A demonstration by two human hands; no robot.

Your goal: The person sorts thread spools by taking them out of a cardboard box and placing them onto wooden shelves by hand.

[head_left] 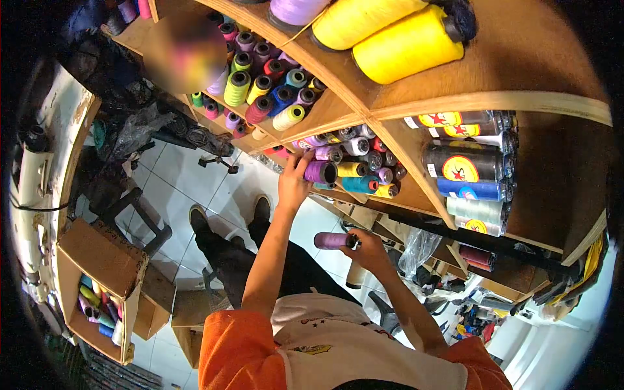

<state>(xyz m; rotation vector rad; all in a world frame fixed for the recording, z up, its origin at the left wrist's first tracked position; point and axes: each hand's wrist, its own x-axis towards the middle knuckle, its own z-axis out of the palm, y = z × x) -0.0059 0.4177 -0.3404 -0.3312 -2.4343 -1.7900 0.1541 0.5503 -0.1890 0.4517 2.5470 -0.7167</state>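
Note:
My left hand (296, 179) reaches to the lower shelf compartment, its fingers around the near end of a dark purple thread spool (320, 172). Beside that spool lie other cones, among them a yellow one (351, 170) and a teal one (359, 184). Lower and to the right, away from the shelf, my right hand (369, 250) holds a lighter purple spool (334, 241) by its dark end, with the spool pointing left.
Wooden shelves (416, 104) curve across the top and right, with large yellow cones (408, 45) above and labelled black spools (460, 161) at right. A cardboard box (97, 257) of spools stands at lower left. Tiled floor (185, 175) shows around my feet.

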